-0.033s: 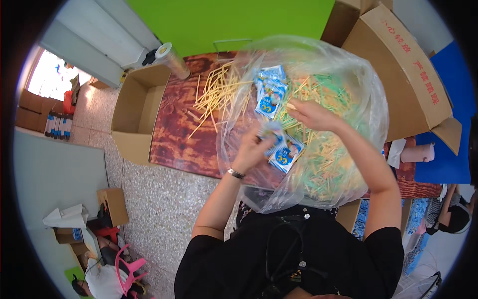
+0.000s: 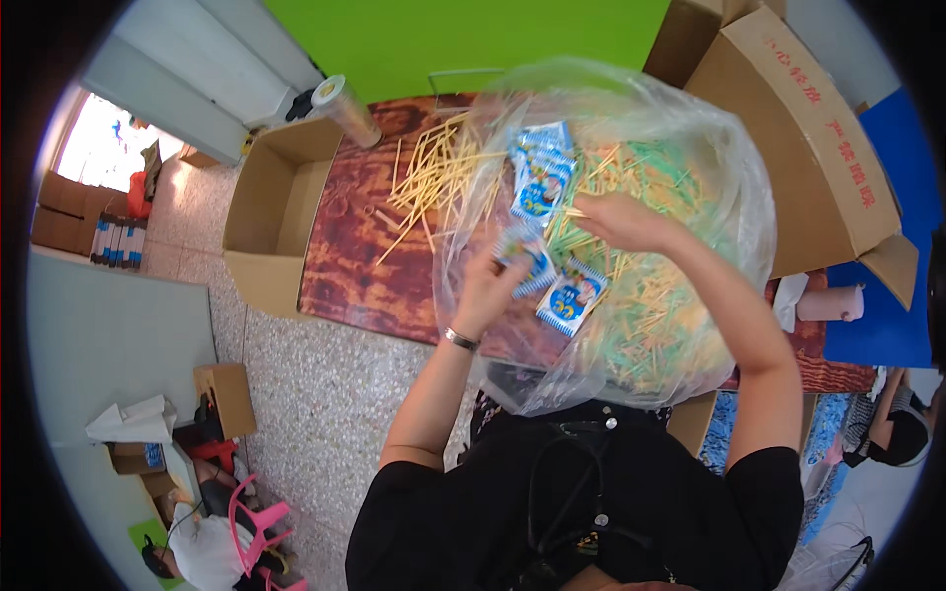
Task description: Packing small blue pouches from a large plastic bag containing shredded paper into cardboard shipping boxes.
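Note:
My left hand (image 2: 485, 288) is closed on a small blue-and-white packet (image 2: 525, 258), slightly smeared by motion. Beside it, a similar packet (image 2: 572, 297) lies on the clear plastic bag (image 2: 744, 172). Several more packets (image 2: 542, 187) overlap in a pile farther back. To the right of that pile my right hand (image 2: 623, 223) is pinched over the bag, with pale yellow thin sticks (image 2: 567, 212) at its fingertips. Many thin yellow, orange and green sticks (image 2: 655, 286) spread across the bag under and around my right forearm.
Loose yellow sticks (image 2: 434, 182) lie on the reddish-brown table (image 2: 355, 271). An open carton (image 2: 271, 212) stands at its left end, near a tape roll (image 2: 345, 113). A large carton (image 2: 788, 148) and a pink roll (image 2: 831, 302) are at right. Other people sit at both lower sides.
My left hand has shifted slightly left with its packet, away from the packet lying beside it. My right hand stays over the sticks. The whole view has shifted slightly.

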`<action>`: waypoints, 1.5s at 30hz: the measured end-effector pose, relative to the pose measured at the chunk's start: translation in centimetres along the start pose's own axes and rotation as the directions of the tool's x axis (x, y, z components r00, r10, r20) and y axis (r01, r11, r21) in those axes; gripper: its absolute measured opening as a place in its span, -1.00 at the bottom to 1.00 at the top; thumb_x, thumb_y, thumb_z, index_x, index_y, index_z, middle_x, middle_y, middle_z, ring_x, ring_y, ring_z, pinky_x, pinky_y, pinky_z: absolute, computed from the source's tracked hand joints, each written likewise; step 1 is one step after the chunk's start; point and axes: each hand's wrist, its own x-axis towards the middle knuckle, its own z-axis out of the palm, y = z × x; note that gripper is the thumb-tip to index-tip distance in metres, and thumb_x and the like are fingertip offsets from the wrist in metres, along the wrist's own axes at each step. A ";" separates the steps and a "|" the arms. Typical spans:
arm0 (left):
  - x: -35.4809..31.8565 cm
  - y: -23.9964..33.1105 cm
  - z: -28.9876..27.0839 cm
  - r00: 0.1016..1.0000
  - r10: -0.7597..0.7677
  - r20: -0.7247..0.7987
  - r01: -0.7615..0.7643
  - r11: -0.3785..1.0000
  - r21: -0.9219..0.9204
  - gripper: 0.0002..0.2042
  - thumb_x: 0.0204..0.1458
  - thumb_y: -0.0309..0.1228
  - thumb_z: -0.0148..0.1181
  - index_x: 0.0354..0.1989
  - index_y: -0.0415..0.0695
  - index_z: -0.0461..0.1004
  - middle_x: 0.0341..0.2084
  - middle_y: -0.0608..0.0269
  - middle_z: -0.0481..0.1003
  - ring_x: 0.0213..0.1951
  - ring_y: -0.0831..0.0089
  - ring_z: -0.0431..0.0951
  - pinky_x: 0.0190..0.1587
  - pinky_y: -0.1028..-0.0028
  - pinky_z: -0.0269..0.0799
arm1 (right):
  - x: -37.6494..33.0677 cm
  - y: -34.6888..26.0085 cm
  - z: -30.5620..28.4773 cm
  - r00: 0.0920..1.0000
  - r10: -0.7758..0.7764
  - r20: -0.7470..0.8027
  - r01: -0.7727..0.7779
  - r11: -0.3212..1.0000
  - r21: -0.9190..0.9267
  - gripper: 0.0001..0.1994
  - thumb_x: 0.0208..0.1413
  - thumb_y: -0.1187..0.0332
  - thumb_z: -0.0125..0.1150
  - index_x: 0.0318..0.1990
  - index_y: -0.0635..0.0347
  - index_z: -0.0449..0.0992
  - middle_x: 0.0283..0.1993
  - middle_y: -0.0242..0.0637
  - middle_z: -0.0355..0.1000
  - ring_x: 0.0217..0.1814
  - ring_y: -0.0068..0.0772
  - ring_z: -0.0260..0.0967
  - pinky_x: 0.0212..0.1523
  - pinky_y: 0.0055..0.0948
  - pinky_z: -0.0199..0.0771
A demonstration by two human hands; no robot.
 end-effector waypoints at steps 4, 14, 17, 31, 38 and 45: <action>-0.9 1.2 -3.3 0.964 0.058 -0.261 -0.050 0.998 0.039 -0.77 0.09 -0.55 0.17 -0.06 -0.23 0.44 -0.29 0.33 0.54 -0.32 0.67 0.51 -0.28 0.61 0.46 | 4.6 -4.0 2.7 0.961 0.152 0.232 -0.013 0.860 -0.511 -0.85 -0.01 0.38 0.08 -0.39 0.17 0.58 -0.47 -0.23 0.52 -0.31 -0.16 0.52 -0.39 -0.09 0.48; -1.2 -0.3 -4.3 0.995 0.068 -0.079 -0.050 0.978 0.203 -0.75 -0.02 -0.59 0.23 -0.13 -0.21 0.52 -0.15 0.30 0.51 -0.20 0.57 0.51 -0.22 0.61 0.43 | 7.4 -3.4 3.5 0.889 0.103 0.446 0.050 0.947 -0.318 -0.81 0.11 0.31 0.06 -0.23 0.15 0.56 -0.25 -0.10 0.54 -0.13 -0.06 0.51 -0.23 -0.13 0.51; 0.6 0.9 -3.5 0.872 0.436 0.222 -0.469 0.613 0.636 -0.72 -0.08 -0.65 0.20 -0.15 -0.15 0.54 -0.14 0.21 0.54 -0.18 0.37 0.58 -0.17 0.51 0.49 | 5.8 -2.9 0.2 0.890 -0.075 0.450 0.156 0.977 -0.144 -0.83 0.14 0.29 0.05 -0.21 0.14 0.45 -0.34 -0.07 0.51 -0.20 -0.01 0.49 -0.27 -0.10 0.45; 0.9 2.8 -2.2 0.924 0.277 0.262 -0.380 0.725 0.574 -0.81 -0.16 -0.64 0.24 -0.31 -0.20 0.55 -0.30 0.24 0.56 -0.29 0.41 0.56 -0.32 0.46 0.46 | 4.3 -1.1 -1.2 0.973 -0.058 0.222 -0.189 0.345 0.919 -0.74 0.33 0.08 -0.09 -0.20 0.06 0.36 -0.44 -0.49 0.34 -0.34 -0.57 0.35 -0.34 -0.37 0.40; 0.7 2.0 0.6 0.927 0.196 0.320 -0.299 0.901 0.315 -0.85 -0.10 -0.58 0.33 -0.31 -0.25 0.58 -0.31 0.26 0.58 -0.26 0.59 0.53 -0.26 0.59 0.43 | 3.8 -5.2 1.6 0.976 0.197 0.088 -0.098 0.041 0.994 -0.77 0.35 0.12 -0.15 -0.13 0.02 0.35 -0.34 -0.46 0.38 -0.21 -0.54 0.34 -0.14 -0.39 0.40; 0.9 1.8 1.2 0.990 0.023 0.137 -0.068 0.941 0.333 -0.86 -0.11 -0.60 0.34 -0.34 -0.28 0.58 -0.34 0.28 0.56 -0.37 0.68 0.48 -0.34 0.61 0.40 | 3.3 -5.5 2.7 0.994 0.113 0.008 -0.028 0.172 0.985 -0.70 0.35 0.07 -0.17 -0.16 0.09 0.33 -0.34 -0.43 0.34 -0.22 -0.54 0.29 -0.18 -0.51 0.34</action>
